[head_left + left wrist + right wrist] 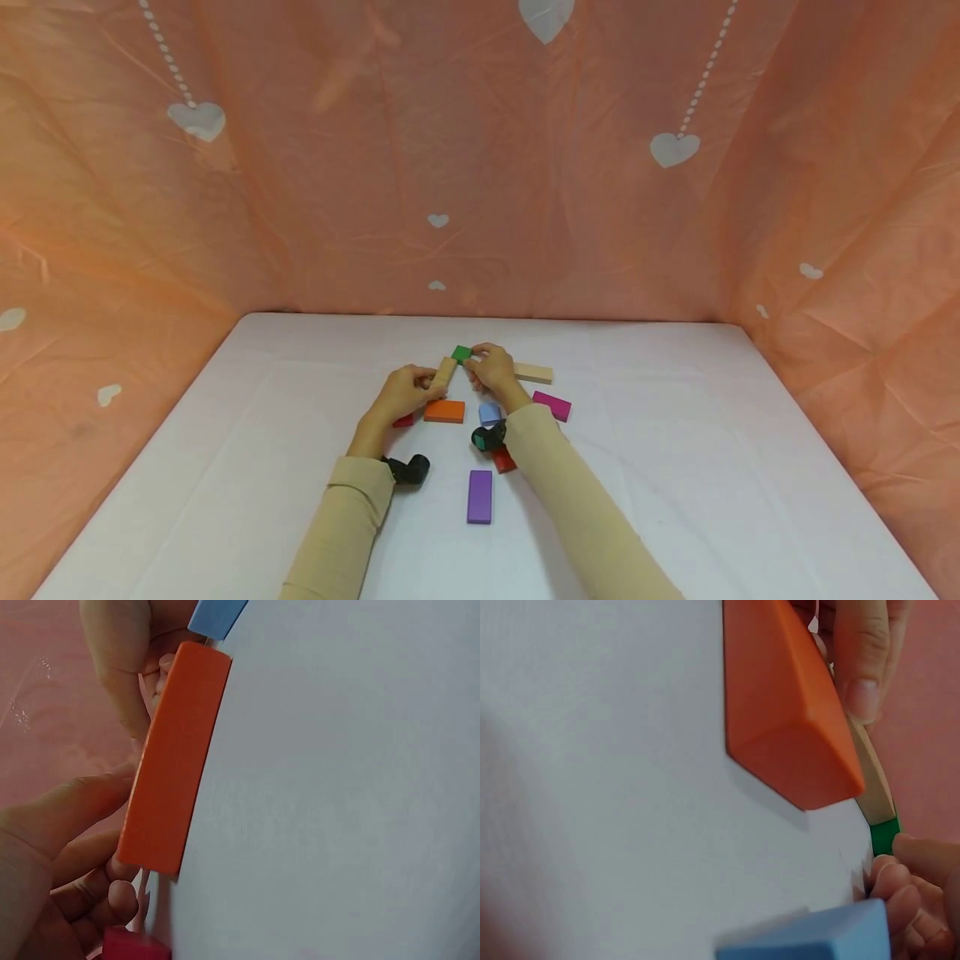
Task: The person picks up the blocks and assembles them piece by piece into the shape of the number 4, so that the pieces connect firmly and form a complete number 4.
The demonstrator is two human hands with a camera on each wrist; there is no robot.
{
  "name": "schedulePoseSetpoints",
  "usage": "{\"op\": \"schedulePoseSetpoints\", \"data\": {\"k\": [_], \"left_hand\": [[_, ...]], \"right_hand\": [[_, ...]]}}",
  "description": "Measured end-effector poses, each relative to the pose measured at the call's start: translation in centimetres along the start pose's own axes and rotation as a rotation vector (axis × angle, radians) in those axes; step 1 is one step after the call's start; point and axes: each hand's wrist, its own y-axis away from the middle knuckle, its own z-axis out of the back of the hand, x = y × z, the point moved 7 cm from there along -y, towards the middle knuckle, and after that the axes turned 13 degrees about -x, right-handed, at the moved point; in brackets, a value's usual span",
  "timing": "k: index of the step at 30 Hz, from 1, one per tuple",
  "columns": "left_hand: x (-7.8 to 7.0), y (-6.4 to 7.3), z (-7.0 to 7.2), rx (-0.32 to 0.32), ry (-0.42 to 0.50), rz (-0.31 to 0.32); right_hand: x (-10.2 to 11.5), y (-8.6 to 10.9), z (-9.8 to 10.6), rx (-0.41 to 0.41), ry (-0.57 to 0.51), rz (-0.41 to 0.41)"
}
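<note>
At the far middle of the table, in the head view, my left hand [402, 393] pinches a plain wooden block [445, 372] that lies at a slant. My right hand [495, 371] holds the right side of a green block [462, 354], which sits against the far end of the wooden one. The right wrist view shows the wooden block [874, 776] and green block [883, 837] end to end. An orange block [444, 411] lies just on the near side of my left hand; in the left wrist view this orange block [176, 757] hides the wooden one.
A light blue block [489, 413] lies below my right hand. Around it are a second plain wooden block [534, 373], a magenta block [552, 406], a red block [504, 461] partly covered, and a purple block [480, 497] nearest me. A dark red block [403, 421] shows beside my left wrist.
</note>
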Motion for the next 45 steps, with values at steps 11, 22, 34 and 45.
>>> {"op": "schedulePoseSetpoints", "data": {"k": [11,22,34,45], "left_hand": [[-0.29,-0.05,-0.38,-0.002,0.030,-0.016],[-0.45,0.14,-0.48,-0.018,0.021,-0.022],[-0.87,0.26,-0.58,-0.032,0.010,-0.022],[-0.66,0.19,-0.73,-0.030,0.017,-0.019]], "right_hand": [[-0.11,-0.02,-0.16,-0.010,0.020,-0.001],[-0.01,0.32,-0.05,0.000,0.014,-0.005],[0.24,0.82,-0.01,0.016,-0.002,-0.003],[0.28,0.67,-0.16,0.020,0.047,-0.012]]}}
